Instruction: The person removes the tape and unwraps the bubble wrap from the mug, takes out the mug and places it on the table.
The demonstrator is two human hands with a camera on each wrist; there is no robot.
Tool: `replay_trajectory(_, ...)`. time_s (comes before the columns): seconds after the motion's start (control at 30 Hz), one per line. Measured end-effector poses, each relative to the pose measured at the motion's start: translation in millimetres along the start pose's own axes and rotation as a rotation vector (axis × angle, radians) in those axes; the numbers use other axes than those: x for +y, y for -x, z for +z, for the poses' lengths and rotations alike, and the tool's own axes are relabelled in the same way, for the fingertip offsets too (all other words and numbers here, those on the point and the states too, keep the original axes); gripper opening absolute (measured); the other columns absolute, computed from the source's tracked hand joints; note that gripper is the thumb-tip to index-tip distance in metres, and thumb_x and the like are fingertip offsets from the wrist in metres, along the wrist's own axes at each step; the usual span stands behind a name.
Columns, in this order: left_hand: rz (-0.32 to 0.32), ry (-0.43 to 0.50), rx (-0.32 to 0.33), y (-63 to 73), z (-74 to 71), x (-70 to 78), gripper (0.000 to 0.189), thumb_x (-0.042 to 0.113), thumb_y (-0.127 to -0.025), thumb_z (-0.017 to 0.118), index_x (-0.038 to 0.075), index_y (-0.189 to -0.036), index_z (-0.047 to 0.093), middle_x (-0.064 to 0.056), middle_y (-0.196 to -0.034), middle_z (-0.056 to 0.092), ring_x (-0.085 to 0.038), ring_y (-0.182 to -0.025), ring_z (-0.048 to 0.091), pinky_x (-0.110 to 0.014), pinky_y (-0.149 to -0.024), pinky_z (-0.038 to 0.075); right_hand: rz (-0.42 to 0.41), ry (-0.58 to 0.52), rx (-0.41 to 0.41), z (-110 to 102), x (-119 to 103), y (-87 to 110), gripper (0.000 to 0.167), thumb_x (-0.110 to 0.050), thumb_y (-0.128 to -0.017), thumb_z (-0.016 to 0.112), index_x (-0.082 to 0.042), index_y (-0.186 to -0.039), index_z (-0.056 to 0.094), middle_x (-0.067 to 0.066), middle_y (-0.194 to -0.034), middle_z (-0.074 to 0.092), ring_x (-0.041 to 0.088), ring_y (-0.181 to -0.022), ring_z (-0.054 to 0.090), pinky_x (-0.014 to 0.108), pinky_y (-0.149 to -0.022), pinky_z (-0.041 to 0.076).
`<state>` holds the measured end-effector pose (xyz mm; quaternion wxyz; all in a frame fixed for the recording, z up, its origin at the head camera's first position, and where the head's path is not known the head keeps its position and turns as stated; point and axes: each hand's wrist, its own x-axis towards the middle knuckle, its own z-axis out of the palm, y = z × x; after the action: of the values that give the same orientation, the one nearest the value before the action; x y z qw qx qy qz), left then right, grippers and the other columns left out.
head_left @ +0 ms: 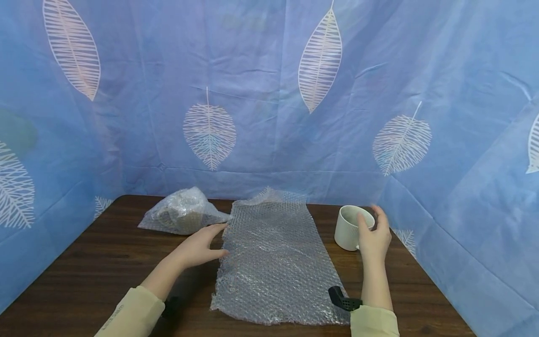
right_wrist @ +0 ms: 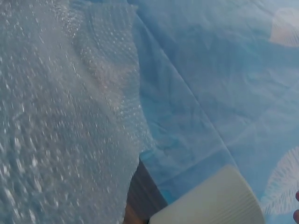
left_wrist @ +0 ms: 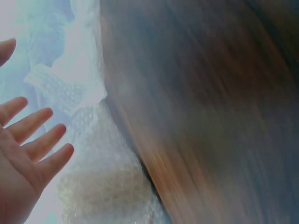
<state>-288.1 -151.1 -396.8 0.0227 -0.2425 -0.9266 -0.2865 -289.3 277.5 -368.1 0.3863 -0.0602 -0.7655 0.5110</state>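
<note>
A sheet of bubble wrap [head_left: 273, 252] lies flat down the middle of the dark wooden table. My left hand [head_left: 198, 248] is at its left edge, thumb and fingers apart; the left wrist view shows the fingers spread with nothing between them. Close by, at the back left, sits a bubble-wrapped bundle [head_left: 183, 213], also seen as a wrapped bundle [left_wrist: 107, 186] in the left wrist view. My right hand [head_left: 376, 238] is at a whitish mug [head_left: 347, 231], its thumb in front of the opening. The right wrist view shows fingertips [right_wrist: 296, 210] apart from the mug [right_wrist: 210, 200].
Blue cloth [head_left: 261, 140] with white leaf prints hangs behind the table and along both sides. The wooden table [head_left: 97, 262] has its back edge close to the cloth. A black strap device [head_left: 343, 299] on the right wrist hangs over the sheet's near right corner.
</note>
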Motion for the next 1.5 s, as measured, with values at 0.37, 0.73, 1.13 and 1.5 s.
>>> replay_trajectory(0.37,0.024,0.032,0.150,17.6,-29.8,-6.4,0.070,0.036,-0.091,0.066,0.005,-0.147,0.037,-0.015,-0.144,0.043,-0.037,-0.128,0.043,-0.054,-0.097,0.040,-0.150,-0.020,-0.214,39.6,-23.3,17.5,0.053,-0.030,-0.095,0.062,-0.006,-0.139,0.047,0.013,-0.147,0.039,0.033,-0.134,0.035,0.057,-0.107,0.023)
replay_trajectory(0.73,-0.002,-0.006,0.314,30.3,-57.5,-26.4,0.060,0.018,-0.092,0.066,0.002,-0.144,0.041,-0.017,-0.131,0.056,-0.037,-0.113,0.055,-0.055,-0.086,0.046,-0.365,0.028,-0.400,85.7,-54.5,37.2,0.052,-0.023,-0.092,0.068,-0.004,-0.137,0.049,0.015,-0.144,0.041,0.034,-0.132,0.038,0.054,-0.103,0.033)
replay_trajectory(1.13,-0.064,0.057,0.439,36.4,-84.8,-52.7,0.056,0.014,-0.092,0.066,-0.001,-0.141,0.043,-0.020,-0.124,0.058,-0.037,-0.108,0.054,-0.056,-0.087,0.043,-0.330,0.010,-0.612,137.6,-76.0,54.8,0.053,-0.028,-0.090,0.070,-0.009,-0.136,0.051,0.009,-0.138,0.050,0.032,-0.126,0.044,0.055,-0.100,0.036)
replay_trajectory(1.5,-0.155,0.112,0.383,32.5,-100.8,-72.5,0.072,0.033,-0.091,0.067,0.000,-0.146,0.034,-0.026,-0.139,0.044,-0.046,-0.128,0.037,-0.061,-0.099,0.032,-0.276,0.038,-0.770,178.9,-93.8,74.3,0.058,-0.032,-0.088,0.071,-0.014,-0.139,0.049,0.009,-0.141,0.047,0.031,-0.128,0.043,0.055,-0.098,0.038)
